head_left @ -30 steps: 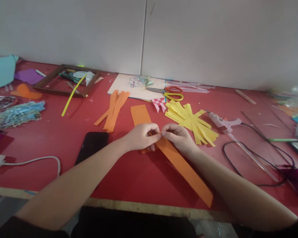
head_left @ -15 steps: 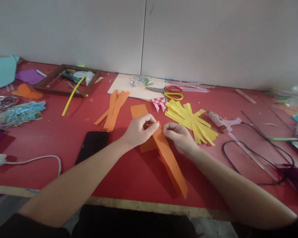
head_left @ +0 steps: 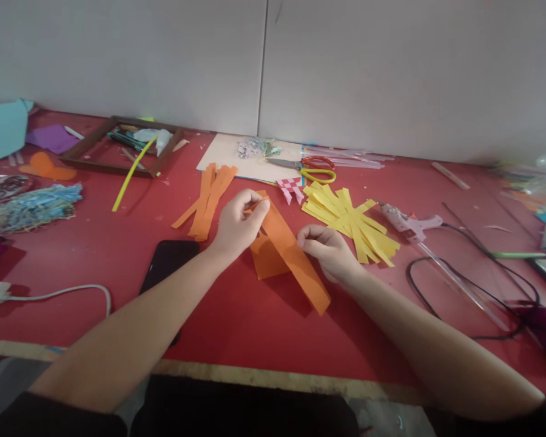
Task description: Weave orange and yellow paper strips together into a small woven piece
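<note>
Orange strip [head_left: 295,255] pinched in my left fingers [head_left: 258,212], slanting toward the counter's front edge [head_left: 255,379], right fingers [head_left: 313,246] curled beside it, hold unclear

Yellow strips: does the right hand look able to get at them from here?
Probably yes: the yellow strips lie just beyond the right hand, with nothing visible between; the held orange strip is to its left.

The left hand [head_left: 241,221] has moved forward and leftward, away from the right hand [head_left: 325,252] it met a second ago, drawing the orange strip [head_left: 295,261] along; the strip's near end, earlier beside the right forearm, now sits close to the right hand.
</note>
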Tool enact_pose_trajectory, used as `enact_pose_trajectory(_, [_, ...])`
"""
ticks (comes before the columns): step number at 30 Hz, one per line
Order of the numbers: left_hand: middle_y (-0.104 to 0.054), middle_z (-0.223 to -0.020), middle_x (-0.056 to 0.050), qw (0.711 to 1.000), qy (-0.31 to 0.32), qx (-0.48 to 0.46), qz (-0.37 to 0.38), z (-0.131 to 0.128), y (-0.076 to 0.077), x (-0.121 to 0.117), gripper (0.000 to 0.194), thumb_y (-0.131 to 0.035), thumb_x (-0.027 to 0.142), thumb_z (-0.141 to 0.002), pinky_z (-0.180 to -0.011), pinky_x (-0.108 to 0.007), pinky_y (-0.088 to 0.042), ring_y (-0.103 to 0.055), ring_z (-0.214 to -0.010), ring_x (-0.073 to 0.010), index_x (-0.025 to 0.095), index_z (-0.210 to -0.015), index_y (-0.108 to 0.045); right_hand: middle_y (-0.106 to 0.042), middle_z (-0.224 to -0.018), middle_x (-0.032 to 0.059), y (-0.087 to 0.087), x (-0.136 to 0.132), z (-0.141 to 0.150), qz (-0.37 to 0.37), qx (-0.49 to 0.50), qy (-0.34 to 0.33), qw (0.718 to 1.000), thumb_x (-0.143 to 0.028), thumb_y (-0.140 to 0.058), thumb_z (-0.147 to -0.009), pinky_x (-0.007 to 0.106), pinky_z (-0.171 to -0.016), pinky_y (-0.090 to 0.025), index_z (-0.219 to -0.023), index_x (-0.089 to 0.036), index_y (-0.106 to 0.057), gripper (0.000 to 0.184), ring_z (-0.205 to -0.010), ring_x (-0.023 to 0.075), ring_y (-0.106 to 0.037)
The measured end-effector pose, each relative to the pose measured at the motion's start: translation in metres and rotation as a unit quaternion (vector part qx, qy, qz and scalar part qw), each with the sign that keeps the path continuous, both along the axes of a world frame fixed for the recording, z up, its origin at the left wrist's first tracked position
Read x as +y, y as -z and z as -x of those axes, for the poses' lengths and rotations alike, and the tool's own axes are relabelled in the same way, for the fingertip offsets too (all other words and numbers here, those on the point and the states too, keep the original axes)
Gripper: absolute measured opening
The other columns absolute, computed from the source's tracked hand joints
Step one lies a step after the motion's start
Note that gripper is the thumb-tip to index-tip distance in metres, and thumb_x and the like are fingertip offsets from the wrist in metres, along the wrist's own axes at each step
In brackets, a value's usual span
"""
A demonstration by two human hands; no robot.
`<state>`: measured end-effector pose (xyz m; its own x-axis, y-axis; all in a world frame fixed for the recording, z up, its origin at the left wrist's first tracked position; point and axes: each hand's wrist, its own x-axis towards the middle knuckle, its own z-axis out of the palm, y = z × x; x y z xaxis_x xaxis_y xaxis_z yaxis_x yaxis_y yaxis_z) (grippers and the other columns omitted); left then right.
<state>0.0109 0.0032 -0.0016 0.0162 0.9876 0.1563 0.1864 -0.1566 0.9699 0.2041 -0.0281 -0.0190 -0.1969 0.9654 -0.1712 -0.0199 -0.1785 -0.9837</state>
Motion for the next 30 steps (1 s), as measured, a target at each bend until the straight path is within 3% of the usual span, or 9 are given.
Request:
enact_pose_trajectory(12, [-0.057,-0.081,0.001,0.993,-0.113,-0.027,0.000,0.028,0.020,0.032,0.018,-0.054,0.039,-0.090,-0.045,-0.021,-0.047,-0.052,-0.050,-0.0079,0.022,-0.085,-0.050,-0.046,-0.050,-0.0047,-0.005,0.000,0.000,0.038,0.038,0.009,0.999,-0.025,-0.066,-0.060,0.024,-0.043,-0.022,-0.060,-0.019,-0.060,0.008,-0.045,0.0078,-0.034])
enact_pose_trajectory(14, [-0.060,-0.092,-0.003,0.990,-0.132,0.026,-0.039,0.030,0.019,0.032,0.018,-0.056,0.039,-0.089,-0.058,-0.027,-0.054,-0.059,-0.063,-0.0118,0.022,-0.092,-0.052,-0.046,-0.050,-0.0044,-0.006,0.001,0.000,0.066,0.065,0.016,0.996,-0.026,-0.066,-0.060,0.024,-0.041,-0.026,-0.059,-0.020,-0.057,0.011,-0.044,0.0087,-0.038])
enact_pose_trajectory(16, [-0.062,-0.107,-0.008,0.973,-0.142,0.113,-0.140,0.029,0.014,0.027,0.028,-0.059,0.042,-0.087,-0.084,-0.037,-0.055,-0.063,-0.093,-0.0200,0.021,-0.105,-0.053,-0.047,-0.050,-0.0037,-0.008,0.003,-0.002,0.100,0.092,0.028,0.990,-0.027,-0.066,-0.060,0.024,-0.039,-0.030,-0.059,-0.021,-0.054,0.014,-0.043,0.0103,-0.042])
enact_pose_trajectory(18, [-0.057,-0.131,-0.014,0.936,-0.063,0.226,-0.262,0.026,0.005,0.018,0.052,-0.063,0.052,-0.084,-0.111,-0.049,-0.035,-0.050,-0.126,-0.0294,0.019,-0.123,-0.050,-0.047,-0.050,-0.0031,-0.010,0.004,-0.004,0.135,0.121,0.033,0.983,-0.027,-0.065,-0.060,0.024,-0.036,-0.031,-0.060,-0.021,-0.051,0.015,-0.042,0.0109,-0.043])
enact_pose_trajectory(20, [-0.053,-0.142,-0.014,0.887,0.095,0.311,-0.329,0.022,-0.003,0.009,0.075,-0.071,0.062,-0.074,-0.118,-0.058,-0.016,-0.037,-0.139,-0.0359,0.020,-0.133,-0.048,-0.045,-0.049,-0.0034,-0.012,0.007,-0.007,0.173,0.154,0.017,0.973,-0.027,-0.063,-0.060,0.023,-0.034,-0.028,-0.061,-0.021,-0.050,0.014,-0.040,0.0094,-0.038])
enact_pose_trajectory(23, [-0.061,-0.135,-0.012,0.851,0.225,0.366,-0.303,0.015,-0.007,0.000,0.061,-0.068,0.051,-0.082,-0.116,-0.057,-0.022,-0.046,-0.134,-0.0330,0.022,-0.133,-0.052,-0.041,-0.050,-0.0038,-0.014,0.011,-0.012,0.203,0.198,-0.028,0.959,-0.025,-0.063,-0.060,0.020,-0.031,-0.022,-0.062,-0.021,-0.049,0.015,-0.042,0.0081,-0.033])
enact_pose_trajectory(25, [-0.072,-0.116,-0.010,0.875,0.214,0.370,-0.229,0.012,-0.006,-0.003,0.032,-0.057,0.032,-0.092,-0.104,-0.049,-0.042,-0.065,-0.111,-0.0276,0.020,-0.122,-0.062,-0.041,-0.052,-0.0029,-0.014,0.013,-0.014,0.186,0.208,-0.042,0.959,-0.026,-0.064,-0.063,0.020,-0.031,-0.020,-0.063,-0.022,-0.049,0.015,-0.045,0.0096,-0.035])
enact_pose_trajectory(27, [-0.075,-0.105,-0.009,0.912,0.187,0.332,-0.152,0.010,-0.006,-0.005,0.023,-0.052,0.025,-0.093,-0.087,-0.040,-0.052,-0.071,-0.094,-0.0242,0.021,-0.111,-0.066,-0.046,-0.056,-0.0008,-0.014,0.014,-0.015,0.149,0.206,-0.026,0.967,-0.030,-0.064,-0.067,0.020,-0.032,-0.023,-0.067,-0.021,-0.053,0.014,-0.050,0.0117,-0.042])
enact_pose_trajectory(30, [-0.076,-0.093,-0.007,0.972,0.190,0.137,-0.007,0.005,-0.011,-0.010,0.022,-0.051,0.034,-0.096,-0.069,-0.029,-0.055,-0.071,-0.068,-0.0156,0.017,-0.096,-0.065,-0.063,-0.077,0.0030,-0.013,0.011,-0.009,0.087,0.187,0.014,0.978,-0.038,-0.067,-0.074,0.023,-0.043,-0.041,-0.086,-0.022,-0.065,0.019,-0.065,0.0147,-0.057])
